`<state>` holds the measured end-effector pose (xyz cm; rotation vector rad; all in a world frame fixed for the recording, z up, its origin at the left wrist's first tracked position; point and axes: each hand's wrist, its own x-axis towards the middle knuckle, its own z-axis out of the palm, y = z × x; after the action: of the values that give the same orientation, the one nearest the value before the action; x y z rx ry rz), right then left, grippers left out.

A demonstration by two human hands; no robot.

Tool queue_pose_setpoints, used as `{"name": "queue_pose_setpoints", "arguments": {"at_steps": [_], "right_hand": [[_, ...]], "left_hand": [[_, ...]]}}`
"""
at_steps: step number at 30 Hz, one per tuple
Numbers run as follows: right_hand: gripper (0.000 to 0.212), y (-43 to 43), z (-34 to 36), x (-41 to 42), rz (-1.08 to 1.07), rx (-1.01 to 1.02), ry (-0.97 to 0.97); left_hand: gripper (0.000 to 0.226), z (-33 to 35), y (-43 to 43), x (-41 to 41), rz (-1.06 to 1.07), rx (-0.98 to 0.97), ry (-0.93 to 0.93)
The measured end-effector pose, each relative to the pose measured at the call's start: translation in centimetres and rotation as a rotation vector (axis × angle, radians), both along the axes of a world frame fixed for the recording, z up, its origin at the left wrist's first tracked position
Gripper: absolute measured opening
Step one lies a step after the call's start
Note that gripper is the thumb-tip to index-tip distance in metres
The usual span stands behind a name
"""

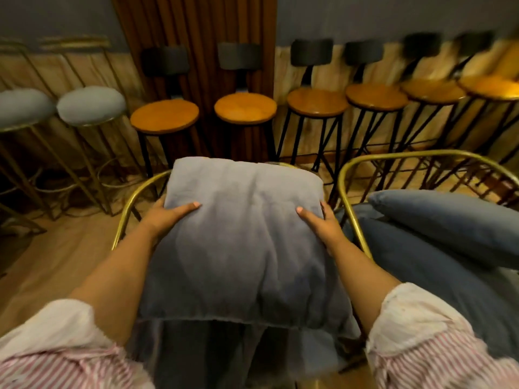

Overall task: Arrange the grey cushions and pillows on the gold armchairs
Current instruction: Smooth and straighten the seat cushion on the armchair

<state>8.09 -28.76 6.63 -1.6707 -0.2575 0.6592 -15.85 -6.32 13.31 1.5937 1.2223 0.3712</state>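
Note:
A large grey cushion (244, 242) fills the middle of the view, held over the left gold armchair (126, 209), whose brass frame curves out behind it. My left hand (168, 217) grips the cushion's left side, thumb on top. My right hand (320, 223) grips its right side the same way. The chair's seat is mostly hidden under the cushion. To the right stands a second gold armchair (348, 175). It holds a grey seat cushion (421, 265) with a grey pillow (449, 220) lying on it.
Along the wall stands a row of bar stools: two grey padded ones with gold legs (90, 105) at the left, several wooden-topped ones with black legs (245, 108) across the middle and right. Bare floor (56, 262) lies at the left of the armchair.

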Motion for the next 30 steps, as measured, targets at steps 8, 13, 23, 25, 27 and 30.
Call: {"name": "queue_pose_setpoints", "arguments": {"at_steps": [8,13,23,25,27,30], "right_hand": [[0.085,-7.6,8.9,0.4,-0.14,0.112,-0.129],[0.089,-15.7,11.2,5.3,-0.277,0.114,-0.173],[0.091,-33.9,12.2,22.4,-0.417,-0.041,-0.278],[0.088,-36.8,12.9,26.7,-0.431,-0.102,-0.29],[0.086,-39.3,13.2,31.4,-0.438,-0.141,-0.291],[0.088,-41.3,13.6,37.3,-0.419,-0.172,-0.282]], "left_hand": [[0.098,10.7,-4.6,2.6,-0.167,0.141,-0.13],[0.092,12.4,-10.6,10.4,-0.281,0.185,-0.18],[0.093,7.1,-25.1,32.7,-0.435,0.012,-0.238],[0.096,6.4,-27.7,37.4,-0.446,-0.037,-0.228],[0.093,5.8,-30.1,41.9,-0.466,-0.067,-0.242],[0.095,5.1,-32.4,47.2,-0.48,-0.082,-0.243]]}}
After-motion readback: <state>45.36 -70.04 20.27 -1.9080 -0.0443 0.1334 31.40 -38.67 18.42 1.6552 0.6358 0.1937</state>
